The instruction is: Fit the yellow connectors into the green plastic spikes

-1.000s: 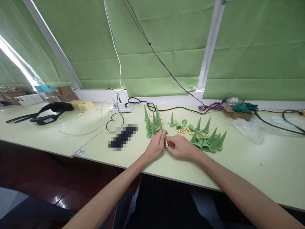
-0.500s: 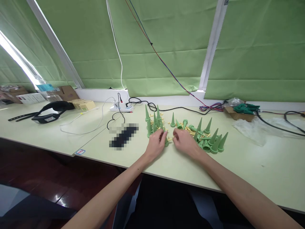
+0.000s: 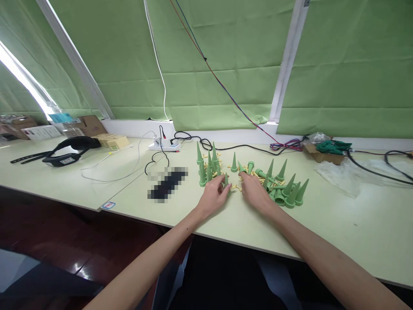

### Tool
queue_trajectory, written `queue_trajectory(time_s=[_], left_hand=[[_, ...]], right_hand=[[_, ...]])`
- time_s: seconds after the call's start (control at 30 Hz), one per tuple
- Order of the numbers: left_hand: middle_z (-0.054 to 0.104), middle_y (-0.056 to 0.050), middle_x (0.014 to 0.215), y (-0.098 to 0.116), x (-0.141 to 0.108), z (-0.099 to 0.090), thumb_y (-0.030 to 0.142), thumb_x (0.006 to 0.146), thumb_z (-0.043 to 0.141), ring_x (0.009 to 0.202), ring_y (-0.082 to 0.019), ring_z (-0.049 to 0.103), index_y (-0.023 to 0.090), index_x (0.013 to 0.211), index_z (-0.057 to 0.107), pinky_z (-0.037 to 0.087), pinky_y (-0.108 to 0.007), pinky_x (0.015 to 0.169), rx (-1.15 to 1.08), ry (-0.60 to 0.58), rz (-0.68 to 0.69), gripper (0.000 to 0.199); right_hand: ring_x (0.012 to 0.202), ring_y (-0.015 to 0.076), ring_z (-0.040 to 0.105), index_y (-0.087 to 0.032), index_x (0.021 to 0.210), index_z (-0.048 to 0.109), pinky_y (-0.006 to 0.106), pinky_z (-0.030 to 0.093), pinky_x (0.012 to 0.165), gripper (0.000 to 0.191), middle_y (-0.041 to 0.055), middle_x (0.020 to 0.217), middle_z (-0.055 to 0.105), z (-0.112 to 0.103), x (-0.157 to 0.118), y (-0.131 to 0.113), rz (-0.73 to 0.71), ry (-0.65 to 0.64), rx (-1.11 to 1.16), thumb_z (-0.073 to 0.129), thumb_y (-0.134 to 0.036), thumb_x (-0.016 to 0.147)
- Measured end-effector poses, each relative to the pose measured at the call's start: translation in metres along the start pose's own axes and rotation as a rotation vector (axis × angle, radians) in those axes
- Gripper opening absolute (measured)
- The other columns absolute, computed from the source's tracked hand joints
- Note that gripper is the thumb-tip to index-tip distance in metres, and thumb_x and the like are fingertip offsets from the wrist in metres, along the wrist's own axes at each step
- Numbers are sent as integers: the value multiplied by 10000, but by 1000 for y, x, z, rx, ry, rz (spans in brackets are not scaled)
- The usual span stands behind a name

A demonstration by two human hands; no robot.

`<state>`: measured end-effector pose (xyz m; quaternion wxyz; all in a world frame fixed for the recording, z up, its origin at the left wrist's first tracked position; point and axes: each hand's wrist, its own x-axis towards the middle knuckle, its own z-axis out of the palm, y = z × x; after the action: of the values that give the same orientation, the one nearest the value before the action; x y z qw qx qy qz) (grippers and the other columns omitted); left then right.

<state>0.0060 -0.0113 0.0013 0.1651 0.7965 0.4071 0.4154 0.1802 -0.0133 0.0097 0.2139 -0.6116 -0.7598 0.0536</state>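
On the desk (image 3: 322, 232), back from its front edge, the left hand (image 3: 213, 194) grasps an upright green cone (image 3: 226, 181) with a yellow piece (image 3: 236, 187) jutting from its base, while the right hand (image 3: 253, 191) reaches, fingers bent, to the loose yellow pieces (image 3: 254, 177), its grip unclear. Standing cones (image 3: 209, 165) crowd the left hand's far side, and a green pile (image 3: 284, 193) flanks the right; toward the back edge lie a power strip (image 3: 164, 145) and black cable (image 3: 238, 146).

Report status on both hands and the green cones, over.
Left hand fingers around upright green cone, yellow piece beside it. Right hand by loose cones, grip unclear. Piled cones crowd its right side.
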Motion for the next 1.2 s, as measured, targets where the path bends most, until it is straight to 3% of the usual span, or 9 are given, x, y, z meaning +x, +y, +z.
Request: queue_trajectory(time_s=[0.2,0.47,0.73,1.2], left_hand=[[585,-31,935,3,-2,0,341,902,522,567,-75,497,187,1123,505,409,-222,534,-81,69,-24,269],[481,28,756,2,-3,-2,331,886,539,505,-62,399,191,1040,507,347,-217,505,-63,94,-20,211],[442,50,653,4,-3,-1,337,892,514,534,-96,420,198,1029,491,334,-231,533,-28,72,-23,197],[428,59,619,7,-2,-1,357,902,499,526,-100,416,196,1036,494,318,-234,524,-36,42,-57,210]], right_hand=[[1038,244,607,-133,1186,569,307,412,851,345,148,1065,654,-1,-1,-2,-20,48,6,399,-62,895],[917,220,595,-191,1065,632,284,378,731,237,97,966,601,-1,-3,-4,-53,-19,-20,433,-194,936],[886,198,576,-180,1046,619,263,332,685,217,87,955,565,1,-3,-1,-58,-76,-37,423,-172,953],[939,220,577,-202,1156,604,278,369,746,315,105,1009,571,2,-3,-1,-63,-72,-34,377,-126,951]])
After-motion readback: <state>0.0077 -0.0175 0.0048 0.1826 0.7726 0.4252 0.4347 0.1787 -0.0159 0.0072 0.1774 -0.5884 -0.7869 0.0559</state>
